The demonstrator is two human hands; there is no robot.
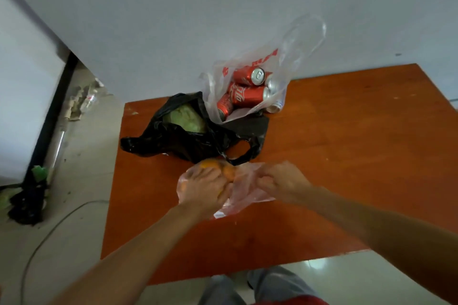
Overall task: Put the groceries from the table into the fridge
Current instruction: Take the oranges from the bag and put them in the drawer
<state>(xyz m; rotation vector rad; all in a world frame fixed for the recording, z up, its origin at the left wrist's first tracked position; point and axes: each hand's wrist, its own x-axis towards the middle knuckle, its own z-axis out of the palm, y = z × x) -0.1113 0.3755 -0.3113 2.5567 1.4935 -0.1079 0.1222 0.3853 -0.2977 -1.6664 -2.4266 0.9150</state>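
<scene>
Gripping oranges bag w/ both hands

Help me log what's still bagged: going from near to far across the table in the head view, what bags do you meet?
Clear bag of oranges, with both hands in it → black bag holding something pale green → clear bag of red cans, farthest, by the wall.

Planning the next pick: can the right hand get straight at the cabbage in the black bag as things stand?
Probably not yet. The right hand is gripping the clear bag of oranges, and the cabbage sits deep in the black bag, only partly exposed through its opening.
</scene>
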